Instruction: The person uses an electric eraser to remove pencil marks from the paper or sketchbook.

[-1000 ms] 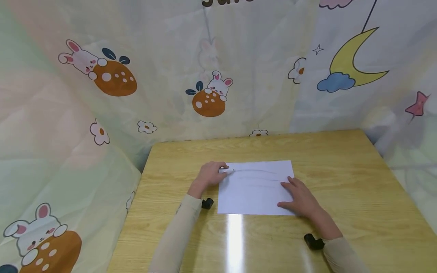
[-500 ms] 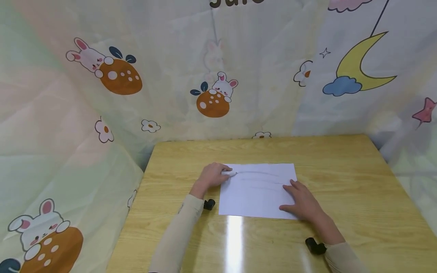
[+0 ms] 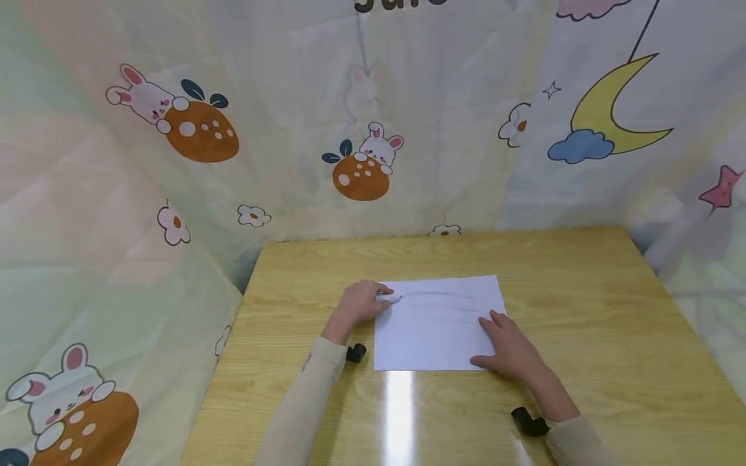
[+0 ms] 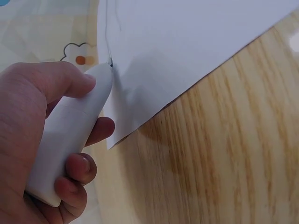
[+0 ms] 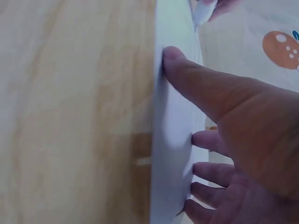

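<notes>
A white sheet of paper (image 3: 437, 323) lies flat on the wooden table (image 3: 583, 304), with faint pencil-grey lines across its upper part. My left hand (image 3: 362, 301) grips a white pen (image 4: 70, 135), whose tip touches the sheet (image 4: 187, 42) near its left edge. In the head view the pen (image 3: 390, 298) shows as a small white tip at the paper's upper left corner. My right hand (image 3: 508, 346) lies flat with straight fingers on the sheet's lower right corner. The right wrist view shows that hand (image 5: 233, 135) spread on the paper (image 5: 175, 121).
Printed fabric with rabbits, flowers and a moon (image 3: 612, 110) hangs round the back and both sides of the table. Bare tabletop runs to the right of the sheet and along the near edge. Black wrist-camera mounts (image 3: 529, 422) sit at both sleeves.
The pen tip has shifted slightly down the left edge of the sheet. The right hand has stayed flat on the lower right corner.
</notes>
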`<state>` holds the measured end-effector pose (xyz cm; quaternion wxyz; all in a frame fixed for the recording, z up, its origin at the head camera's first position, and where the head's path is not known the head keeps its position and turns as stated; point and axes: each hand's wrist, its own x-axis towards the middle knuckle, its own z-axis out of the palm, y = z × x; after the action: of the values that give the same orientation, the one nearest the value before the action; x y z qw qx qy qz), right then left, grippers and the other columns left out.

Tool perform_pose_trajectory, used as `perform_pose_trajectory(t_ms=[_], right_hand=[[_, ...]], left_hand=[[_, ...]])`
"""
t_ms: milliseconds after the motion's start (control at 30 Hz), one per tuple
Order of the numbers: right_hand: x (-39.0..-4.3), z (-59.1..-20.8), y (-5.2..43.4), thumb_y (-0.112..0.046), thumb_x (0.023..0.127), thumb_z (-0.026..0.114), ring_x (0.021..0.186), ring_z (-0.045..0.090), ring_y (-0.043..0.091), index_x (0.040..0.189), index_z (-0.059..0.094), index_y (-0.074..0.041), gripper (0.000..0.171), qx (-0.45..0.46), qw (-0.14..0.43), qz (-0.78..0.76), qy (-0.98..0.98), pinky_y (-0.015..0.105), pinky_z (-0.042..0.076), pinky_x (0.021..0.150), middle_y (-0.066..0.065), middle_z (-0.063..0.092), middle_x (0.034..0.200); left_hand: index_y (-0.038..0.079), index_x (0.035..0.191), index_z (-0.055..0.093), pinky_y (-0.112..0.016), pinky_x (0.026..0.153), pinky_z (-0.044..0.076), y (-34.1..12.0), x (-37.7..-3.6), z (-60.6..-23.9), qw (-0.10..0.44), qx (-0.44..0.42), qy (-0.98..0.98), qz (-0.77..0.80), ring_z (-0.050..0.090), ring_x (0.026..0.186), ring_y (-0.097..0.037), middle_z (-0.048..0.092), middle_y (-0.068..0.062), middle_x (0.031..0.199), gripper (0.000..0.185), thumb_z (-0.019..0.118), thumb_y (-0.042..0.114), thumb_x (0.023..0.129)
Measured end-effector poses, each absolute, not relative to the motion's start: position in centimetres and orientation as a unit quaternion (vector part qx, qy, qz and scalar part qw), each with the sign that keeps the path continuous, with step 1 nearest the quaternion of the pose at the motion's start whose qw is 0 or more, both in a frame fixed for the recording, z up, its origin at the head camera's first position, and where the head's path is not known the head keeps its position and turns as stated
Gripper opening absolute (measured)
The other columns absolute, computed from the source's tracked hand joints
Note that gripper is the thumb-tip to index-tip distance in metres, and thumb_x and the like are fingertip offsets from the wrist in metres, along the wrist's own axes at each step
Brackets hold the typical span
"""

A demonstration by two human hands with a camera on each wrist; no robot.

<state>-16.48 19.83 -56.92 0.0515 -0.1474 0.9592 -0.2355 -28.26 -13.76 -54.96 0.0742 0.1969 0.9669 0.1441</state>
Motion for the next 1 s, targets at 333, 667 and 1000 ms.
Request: perform_pose_trajectory(t_ms=[333, 667, 1000], right_hand=[[-16.32, -57.12, 19.66, -0.04, 0.07, 0.086, 0.129, 0.032, 0.054, 0.132, 0.052, 0.01, 0.086, -0.14, 0.043, -0.246, 0.958, 0.062, 0.03, 0.1, 0.037, 0.037, 0.141], [-16.27, -56.94, 19.34, -0.038, 0.068, 0.087, 0.13, 0.03, 0.053, 0.133, 0.052, 0.009, 0.088, -0.121, 0.054, -0.247, 0.96, 0.062, 0.03, 0.101, 0.036, 0.036, 0.142], [-16.32, -56.67, 19.36, -0.036, 0.068, 0.088, 0.13, 0.031, 0.053, 0.132, 0.052, 0.009, 0.086, -0.12, 0.049, -0.248, 0.96, 0.062, 0.03, 0.101, 0.036, 0.037, 0.141]], left_hand=[[0.028, 0.118, 0.072, -0.029, 0.052, 0.035, -13.28, -28.07, -54.95, 0.076, 0.192, 0.967, 0.15, 0.038, 0.054, -0.014, 0.069, 0.002, 0.112, 0.032, 0.063, 0.033, 0.088], [0.028, 0.117, 0.072, -0.028, 0.053, 0.035, -12.98, -28.17, -54.68, 0.062, 0.21, 0.966, 0.139, 0.04, 0.056, -0.013, 0.069, 0.004, 0.112, 0.031, 0.062, 0.031, 0.088], [0.029, 0.117, 0.072, -0.03, 0.063, 0.04, -13.19, -28.67, -55.29, 0.066, 0.213, 0.967, 0.127, 0.051, 0.073, -0.014, 0.068, 0.006, 0.116, 0.031, 0.063, 0.033, 0.088]])
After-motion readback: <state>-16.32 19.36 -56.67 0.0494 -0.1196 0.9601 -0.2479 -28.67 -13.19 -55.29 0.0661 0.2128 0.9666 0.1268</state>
